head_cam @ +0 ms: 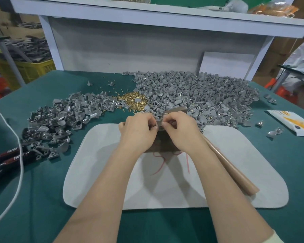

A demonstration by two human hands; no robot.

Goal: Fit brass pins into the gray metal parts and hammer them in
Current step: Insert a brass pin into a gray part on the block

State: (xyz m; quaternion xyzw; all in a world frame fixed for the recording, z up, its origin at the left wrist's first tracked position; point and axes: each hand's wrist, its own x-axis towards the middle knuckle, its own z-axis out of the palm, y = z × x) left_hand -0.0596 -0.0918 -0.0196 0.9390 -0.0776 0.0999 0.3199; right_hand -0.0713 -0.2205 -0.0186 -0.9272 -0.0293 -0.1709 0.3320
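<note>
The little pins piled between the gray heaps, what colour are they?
Shiny golden yellow. The pile of small brass pins shows clearly in the head view.

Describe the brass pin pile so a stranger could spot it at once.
On the green table, beyond the white mat, lie a left heap and a right heap of gray parts. The brass pins sit between them, the only shiny gold patch among dull gray.

A head-worn wide-angle camera looks forward and down, close over the green table [42, 199].
</note>
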